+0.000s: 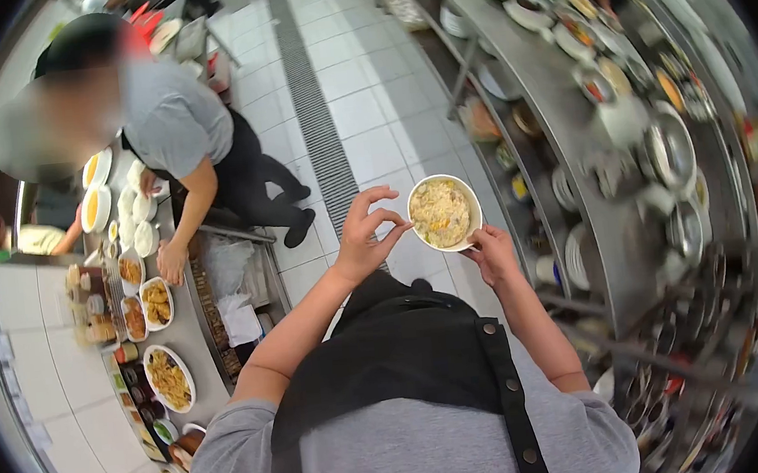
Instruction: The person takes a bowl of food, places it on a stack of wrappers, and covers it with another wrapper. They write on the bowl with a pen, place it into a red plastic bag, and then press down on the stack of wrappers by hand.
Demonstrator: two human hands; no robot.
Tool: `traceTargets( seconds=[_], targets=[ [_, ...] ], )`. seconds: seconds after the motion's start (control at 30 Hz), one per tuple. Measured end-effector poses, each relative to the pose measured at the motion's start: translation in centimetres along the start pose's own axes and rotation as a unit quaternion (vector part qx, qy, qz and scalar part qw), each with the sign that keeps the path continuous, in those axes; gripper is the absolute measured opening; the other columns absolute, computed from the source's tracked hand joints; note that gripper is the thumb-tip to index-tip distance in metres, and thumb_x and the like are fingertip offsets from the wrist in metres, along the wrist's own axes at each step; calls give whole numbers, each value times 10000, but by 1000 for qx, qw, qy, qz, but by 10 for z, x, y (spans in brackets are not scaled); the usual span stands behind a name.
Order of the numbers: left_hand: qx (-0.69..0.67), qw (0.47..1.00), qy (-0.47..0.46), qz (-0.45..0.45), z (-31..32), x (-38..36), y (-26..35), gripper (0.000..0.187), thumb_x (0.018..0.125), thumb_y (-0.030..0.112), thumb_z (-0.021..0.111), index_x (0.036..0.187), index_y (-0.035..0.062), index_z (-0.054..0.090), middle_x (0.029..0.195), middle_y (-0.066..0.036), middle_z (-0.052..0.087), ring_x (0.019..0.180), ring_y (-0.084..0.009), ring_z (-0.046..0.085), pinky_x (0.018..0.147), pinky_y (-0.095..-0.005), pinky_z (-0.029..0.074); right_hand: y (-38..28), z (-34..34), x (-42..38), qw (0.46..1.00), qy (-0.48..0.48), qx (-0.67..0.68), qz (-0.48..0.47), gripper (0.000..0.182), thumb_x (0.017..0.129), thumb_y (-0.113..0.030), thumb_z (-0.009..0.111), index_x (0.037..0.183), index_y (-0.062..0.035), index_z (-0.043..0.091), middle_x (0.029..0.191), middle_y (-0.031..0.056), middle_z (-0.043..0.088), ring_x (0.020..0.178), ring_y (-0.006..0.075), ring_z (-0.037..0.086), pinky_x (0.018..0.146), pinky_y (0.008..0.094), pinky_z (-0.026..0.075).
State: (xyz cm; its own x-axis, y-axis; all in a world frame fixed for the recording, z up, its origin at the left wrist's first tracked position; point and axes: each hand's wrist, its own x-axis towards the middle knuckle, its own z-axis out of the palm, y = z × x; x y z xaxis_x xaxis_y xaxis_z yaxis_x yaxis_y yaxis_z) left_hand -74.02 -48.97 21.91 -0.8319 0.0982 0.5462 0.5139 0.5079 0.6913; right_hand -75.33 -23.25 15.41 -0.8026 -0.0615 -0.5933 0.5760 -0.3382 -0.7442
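A white round bowl (475, 194) of pale yellow, chunky food, perhaps rice, is held up in front of me. My right hand (494, 255) grips its lower right rim, thumb on the edge and fingers underneath. At the bowl's left side, my left hand (367, 236) has thumb and index finger pinched together close to the rim, with the other fingers raised. Whatever may be in that pinch is too small to make out. Small orange-yellow bits (439, 225) show on the food near those fingertips.
A co-worker (179, 119) leans over the left counter, which bears oval dishes of food (171, 379) and sauce bowls (95, 209). On my right runs a steel counter (559, 131) with plates, metal bowls (669, 152) and shelves below. A floor drain grate (308, 89) lies ahead.
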Motion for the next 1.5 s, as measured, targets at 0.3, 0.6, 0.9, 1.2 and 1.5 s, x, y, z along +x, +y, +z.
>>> traceTargets(
  seconds=[0.3,0.6,0.9,1.2,1.5],
  targets=[
    [34,972,188,-137,-36,125,-178,110,736,88,784,823,61,724,1065,-107,615,1087,-292,565,943,-404,441,-74,192,226,987,-128,-66,75,20,804,50,533,812,48,552,812,104,574,743,209,611,823,448,587],
    [71,989,66,-114,-56,323,-365,148,712,165,787,779,110,667,1050,-65,580,1128,-303,510,953,-454,397,-148,283,408,983,-138,-57,111,241,790,31,528,1009,123,572,1059,212,618,983,342,646,896,498,556],
    [36,993,41,-108,-78,491,-541,182,801,-5,654,924,114,715,1076,-55,572,1127,-287,501,985,-412,405,-255,386,619,993,-100,-63,30,145,817,16,541,932,90,589,935,162,641,833,264,662,826,470,575],
    [-55,849,227,-474,-211,557,-700,858,870,331,750,1508,19,267,1317,-143,546,1255,-246,477,1005,-423,451,-360,673,793,922,-269,-275,48,123,817,8,537,901,84,585,908,149,650,876,271,680,872,477,573],
    [-436,625,499,-413,-371,552,-775,570,875,120,725,1330,-95,457,1277,-182,586,1139,-254,621,998,-386,509,-288,950,844,792,-455,-392,108,80,817,-36,640,869,20,615,857,95,650,784,198,655,728,364,583]
  ],
)
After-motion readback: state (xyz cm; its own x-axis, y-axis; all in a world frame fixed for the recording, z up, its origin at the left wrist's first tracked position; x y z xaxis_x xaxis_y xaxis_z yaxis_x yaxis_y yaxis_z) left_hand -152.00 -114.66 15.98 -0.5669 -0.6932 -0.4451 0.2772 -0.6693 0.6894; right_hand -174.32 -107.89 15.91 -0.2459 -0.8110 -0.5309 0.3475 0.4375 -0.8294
